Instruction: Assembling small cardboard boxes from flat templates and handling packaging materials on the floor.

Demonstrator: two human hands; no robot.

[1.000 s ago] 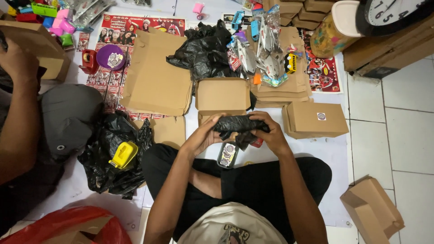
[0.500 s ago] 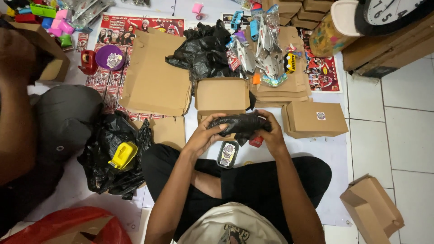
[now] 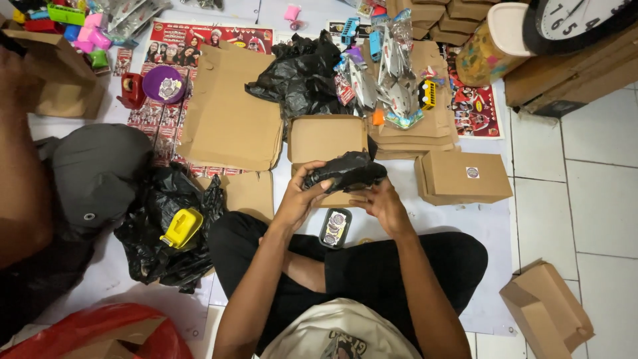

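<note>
- The black plastic-wrapped bundle (image 3: 345, 174) is held above the open brown box (image 3: 327, 141), at the box's near edge, with its long axis running left to right and its right end slightly higher.
- The left hand (image 3: 302, 196) grips the bundle's left end, thumb on top and fingers curled beneath it.
- The right hand (image 3: 382, 205) is under the bundle's right half, fingers bent up against its underside; the bundle lies above and just ahead of those fingers.
- Both hands touch it, 1 at each end, so neither is nearer.
- Just nearer the person than the box lies a small dark tray of round stickers (image 3: 335, 227), below the 2 hands.
- Right of the box sits a closed brown box (image 3: 464, 177); left of it lie flat cardboard sheets (image 3: 229, 113).
- Beyond the box is a heap of black plastic bags (image 3: 302, 74).
</note>
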